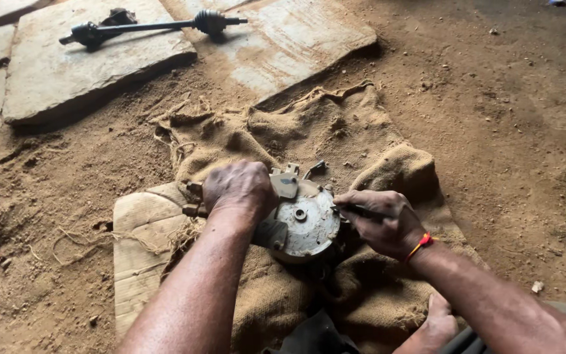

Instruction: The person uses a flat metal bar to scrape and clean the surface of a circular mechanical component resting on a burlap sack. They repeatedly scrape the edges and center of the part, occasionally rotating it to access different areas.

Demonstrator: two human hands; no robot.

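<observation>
Carefully now: your grip is all that steadies the round, grey, dust-caked metal housing (302, 219), which sits on the rumpled brown burlap sack (335, 137) at the middle of the scene. Left of the housing, the pale wooden board (140, 246) lies half under the sack, so the footing is soft and uneven; the housing could rock or slide if you lean hard. Your left hand (238, 190) lies over the housing's left edge, fingers curled down on it, though how firmly you cannot tell from here. Your right hand (381, 219), just right of the housing, has its fingers clamped on a thin dark tool (360, 211) whose tip meets the rim. If that tip skips off the dusty metal it could jab toward your left hand. Loose sand around the sack could get into the housing's openings.
</observation>
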